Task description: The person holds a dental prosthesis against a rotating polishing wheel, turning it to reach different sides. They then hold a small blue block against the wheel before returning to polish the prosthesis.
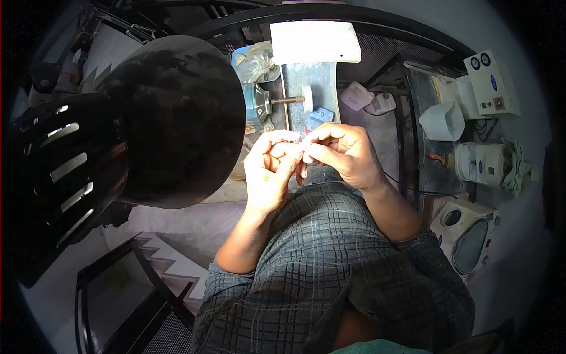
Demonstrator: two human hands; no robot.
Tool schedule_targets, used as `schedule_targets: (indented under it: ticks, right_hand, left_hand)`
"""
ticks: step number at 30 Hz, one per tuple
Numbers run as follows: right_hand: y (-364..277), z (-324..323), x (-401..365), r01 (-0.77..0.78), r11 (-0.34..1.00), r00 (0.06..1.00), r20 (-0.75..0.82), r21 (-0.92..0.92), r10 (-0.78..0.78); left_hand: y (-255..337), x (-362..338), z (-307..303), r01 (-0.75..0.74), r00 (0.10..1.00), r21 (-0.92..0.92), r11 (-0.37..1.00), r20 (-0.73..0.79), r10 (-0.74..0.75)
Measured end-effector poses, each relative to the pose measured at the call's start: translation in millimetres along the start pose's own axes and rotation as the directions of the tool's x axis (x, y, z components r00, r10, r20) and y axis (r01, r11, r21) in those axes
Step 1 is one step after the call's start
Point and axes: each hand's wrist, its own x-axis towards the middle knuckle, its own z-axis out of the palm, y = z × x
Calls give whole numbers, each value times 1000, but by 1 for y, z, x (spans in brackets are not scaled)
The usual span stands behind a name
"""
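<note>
My left hand [272, 171] and my right hand [345, 153] meet in front of my chest under bright light. The fingertips of both are pinched together around something small, mostly covered by the fingers. A bit of red shows just above the fingertips, too small to name. Beyond the hands is a bench motor [257, 103] whose shaft carries a white polishing wheel [308, 98]. Below the wheel lies a small blue box [321, 114], close to my right hand's fingers.
A large black lamp shade [177, 121] fills the left side. At the back are a white board [315, 42] and a plastic bag [256, 62] in a blue tray. On the right stand a white container [442, 121] and several white machines, including one with a dark window [469, 248].
</note>
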Motion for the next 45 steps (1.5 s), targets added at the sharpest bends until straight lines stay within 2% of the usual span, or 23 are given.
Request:
schedule_targets:
  ticks: [6, 7, 10, 13, 14, 15, 16, 17, 19, 21, 23, 25, 27, 29, 35, 37, 39, 42, 43, 45]
  right_hand:
    - [6, -5, 2, 6, 999, 1000, -17, -40, -6]
    - [10, -8, 4, 6, 999, 1000, -18, -39, -7]
    - [45, -25, 16, 13, 981, 991, -129, -194, -39]
    - [93, -47, 29, -21, 987, 975, -221, -162, -15]
    - [108, -54, 31, -23, 987, 973, -229, -160, -15]
    - [122, -60, 35, -102, 989, 956, -286, -103, 69]
    - [135, -66, 38, -176, 984, 930, -335, -40, 152]
    - [147, -71, 40, -175, 984, 927, -342, -35, 153]
    - [168, -82, 44, -271, 960, 880, -387, 71, 277]
    - [186, -92, 50, -276, 951, 862, -402, 141, 310]
    - [197, -98, 56, -326, 911, 813, -418, 252, 406]
    - [198, -100, 62, -300, 908, 807, -429, 293, 406]
    - [199, -104, 67, -353, 864, 742, -454, 359, 493]
    - [200, -105, 72, -320, 865, 730, -482, 386, 485]
    - [202, -109, 77, -345, 837, 683, -497, 425, 534]
    - [208, -111, 77, -343, 842, 679, -509, 417, 529]
    - [212, -112, 77, -340, 848, 676, -522, 407, 521]
    - [219, -113, 78, -314, 899, 737, -518, 307, 434]
    - [226, -113, 79, -313, 897, 735, -519, 310, 436]
    - [234, -114, 81, -261, 919, 766, -516, 296, 384]
  left_hand:
    - [-4, 4, -1, 21, 1000, -1, 1000, -6, -21]
    - [-8, 7, -3, 31, 999, 54, 998, -24, -29]
    - [-37, 22, -17, 47, 998, 186, 981, -55, -37]
    - [-85, 43, -44, 78, 995, 396, 915, -83, -49]
    - [-101, 49, -50, 101, 993, 410, 906, -92, -69]
    - [-116, 54, -57, 125, 991, 423, 898, -100, -90]
    - [-134, 57, -65, 125, 991, 555, 823, -108, -78]
    - [-148, 60, -68, 125, 990, 562, 817, -123, -67]
    - [-164, 65, -72, 177, 983, 643, 745, -157, -98]
    - [-188, 73, -83, 220, 974, 604, 766, -186, -132]
    - [-205, 83, -88, 263, 962, 563, 784, -217, -167]
    - [-207, 92, -84, 215, 967, 684, 697, -248, -55]
    - [-210, 98, -82, 241, 961, 672, 700, -266, -75]
    - [-213, 103, -81, 197, 962, 633, 748, -274, -21]
    - [-215, 112, -83, 311, 939, 575, 757, -308, -152]
    - [-208, 114, -78, 331, 936, 587, 739, -306, -175]
    - [-206, 114, -75, 390, 907, 489, 780, -350, -234]
    - [-205, 112, -79, 338, 924, 427, 838, -318, -211]
    - [-206, 112, -81, 341, 924, 429, 836, -318, -214]
    - [-207, 110, -84, 236, 959, 580, 780, -271, -89]
